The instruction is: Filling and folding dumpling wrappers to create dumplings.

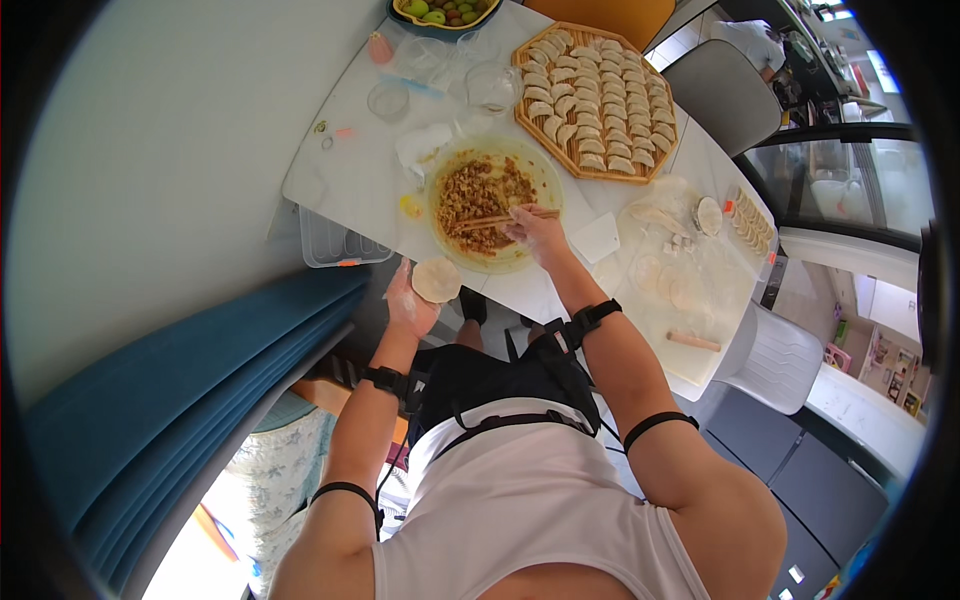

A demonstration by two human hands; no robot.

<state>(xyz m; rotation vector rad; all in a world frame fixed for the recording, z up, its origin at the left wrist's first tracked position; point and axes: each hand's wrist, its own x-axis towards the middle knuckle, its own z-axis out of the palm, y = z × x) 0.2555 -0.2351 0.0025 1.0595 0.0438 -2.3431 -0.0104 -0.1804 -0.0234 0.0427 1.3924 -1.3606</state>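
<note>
On the fingers of my left hand (pixel 410 301) lies a round dumpling wrapper (pixel 436 280), flat and bare, just off the table's front edge. Flour whitens that palm. My right hand (pixel 535 229) grips a pair of wooden chopsticks (pixel 487 222) over the large pale bowl (pixel 554 176). The chopstick tips reach into the minced filling (pixel 480 187), which covers much of the bowl's bottom. Beyond the bowl, rows of folded dumplings (pixel 589 97) sit on an octagonal wooden tray (pixel 637 178).
At right are a rolling pin (pixel 694 342), dough (pixel 660 206), small dough pieces (pixel 677 244), flat wrappers (pixel 671 285) and a plastic box of dumplings (pixel 750 225). Glass bowls (pixel 493 86) and a fruit basket (pixel 444 28) stand at the back. A person (pixel 750 45) is in the far room.
</note>
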